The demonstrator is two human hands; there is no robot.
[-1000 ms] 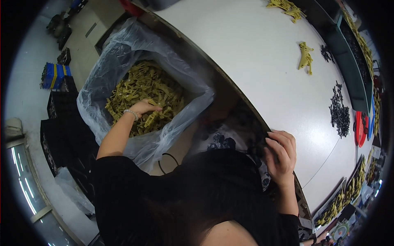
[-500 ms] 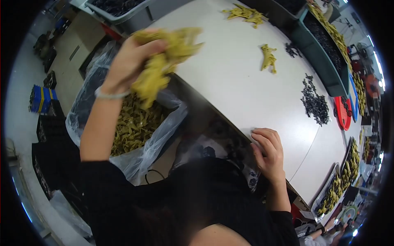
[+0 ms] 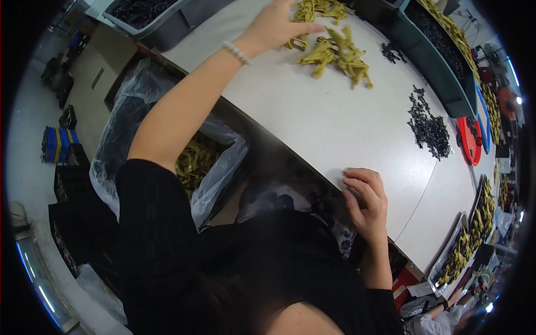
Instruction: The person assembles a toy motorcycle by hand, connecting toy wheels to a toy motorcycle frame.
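My left hand stretches over the far part of the white table, its thumb apart from the fingers. It is open beside several olive-yellow moulded pieces lying loose on the tabletop; some lie partly behind the hand, and its fingertips run near the picture's top edge. My right hand rests at the near table edge, fingers loosely bent and apart, holding nothing. Below my left arm, a bin lined with a clear plastic bag holds many more such yellow pieces.
Small black parts lie in a heap at the table's right. Beyond stands a dark green bin of black parts; a grey bin is at far left. A red tray and metal trays of yellow pieces line the right side.
My left hand has swung from above the lined bin to the far table and let go of its handful of yellow pieces there. My right hand stays at the table edge.
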